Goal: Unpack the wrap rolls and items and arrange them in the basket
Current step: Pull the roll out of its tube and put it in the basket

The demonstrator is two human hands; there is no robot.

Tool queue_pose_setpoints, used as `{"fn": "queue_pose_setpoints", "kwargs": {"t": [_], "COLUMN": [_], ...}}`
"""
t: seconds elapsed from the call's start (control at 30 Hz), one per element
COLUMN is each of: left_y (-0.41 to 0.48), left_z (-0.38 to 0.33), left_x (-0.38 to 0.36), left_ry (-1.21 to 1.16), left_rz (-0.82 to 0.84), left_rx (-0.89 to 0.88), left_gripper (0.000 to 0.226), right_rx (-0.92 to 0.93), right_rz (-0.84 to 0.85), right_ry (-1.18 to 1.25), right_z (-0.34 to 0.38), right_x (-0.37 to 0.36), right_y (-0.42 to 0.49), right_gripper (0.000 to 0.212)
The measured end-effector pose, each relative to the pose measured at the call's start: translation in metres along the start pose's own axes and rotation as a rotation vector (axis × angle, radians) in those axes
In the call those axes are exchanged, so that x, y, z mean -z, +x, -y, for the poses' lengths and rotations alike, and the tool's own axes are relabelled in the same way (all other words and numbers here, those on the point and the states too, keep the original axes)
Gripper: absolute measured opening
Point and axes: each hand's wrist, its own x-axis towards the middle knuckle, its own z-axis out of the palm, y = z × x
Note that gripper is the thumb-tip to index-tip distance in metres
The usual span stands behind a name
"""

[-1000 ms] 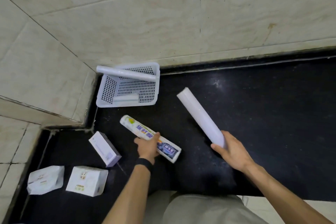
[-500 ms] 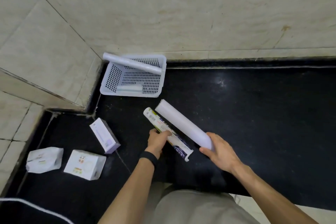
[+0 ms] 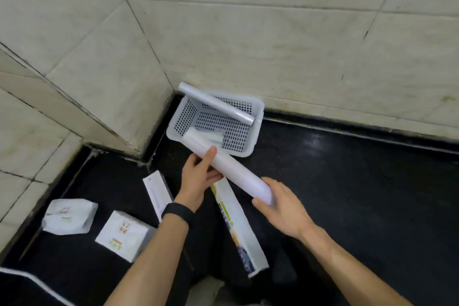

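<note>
A white perforated basket [image 3: 257, 126] stands in the corner of the black counter. One wrap roll [image 3: 216, 104] lies slanted across its rim, and a small white item [image 3: 213, 137] lies inside. I hold a second white wrap roll [image 3: 231, 169] at a slant over the basket's near edge. My left hand [image 3: 197, 179] grips its middle with the thumb on top. My right hand [image 3: 280, 206] holds its lower end. The empty printed wrap box [image 3: 237, 223] lies on the counter under the roll, touched by neither hand.
On the counter to the left lie a narrow white box [image 3: 157, 192], a white carton [image 3: 124, 235] and a crumpled white pack [image 3: 69, 216]. Tiled walls close in the corner behind the basket. The black counter stretches away to the right.
My left hand let go of the printed box and took hold of the white roll. Both hands carried the roll up toward the basket. The box now lies on the counter.
</note>
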Motion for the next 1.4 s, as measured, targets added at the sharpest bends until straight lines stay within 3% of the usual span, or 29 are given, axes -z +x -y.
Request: {"fn": "queue_pose_setpoints", "kwargs": {"t": [0.17,0.27,0.47,0.63,0.83,1.07,1.2,1.33,1.4], "left_y": [0.076,0.118,0.187,0.225,0.246,0.250,0.248,0.243,0.230], "left_z": [-0.072,-0.090,-0.080,-0.071,-0.070,-0.077,-0.075,-0.080,-0.080], "left_x": [0.045,0.056,0.040,0.012,-0.003,-0.011,-0.007,0.008,0.022], "left_ry": [-0.142,-0.197,-0.224,-0.208,-0.202,-0.280,-0.284,-0.139,-0.023], "left_rz": [-0.155,-0.171,-0.191,-0.140,-0.134,-0.153,-0.109,-0.041,0.003], "left_rx": [-0.096,-0.103,0.074,0.129,0.191,0.198,0.181,0.193,0.163], "left_gripper": [0.061,0.056,0.055,0.046,0.054,0.043,0.041,0.055,0.049], "right_rx": [-0.128,-0.251,-0.389,-0.380,-0.386,-0.400,-0.409,-0.414,-0.425], "right_rz": [-0.111,-0.127,-0.121,-0.213,-0.146,-0.102,-0.227,-0.185,-0.107], "right_ry": [0.030,0.053,0.118,0.126,0.118,0.044,0.124,0.121,0.137], "right_z": [0.028,0.042,0.053,0.055,0.059,0.067,0.072,0.067,0.064], "right_x": [0.002,-0.002,-0.035,-0.049,-0.045,-0.046,-0.046,-0.044,-0.042], "right_y": [0.074,0.124,0.169,0.166,0.163,0.164,0.164,0.165,0.163], "right_gripper": [0.085,0.094,0.084,0.073,0.078,0.073,0.071,0.076,0.083]}}
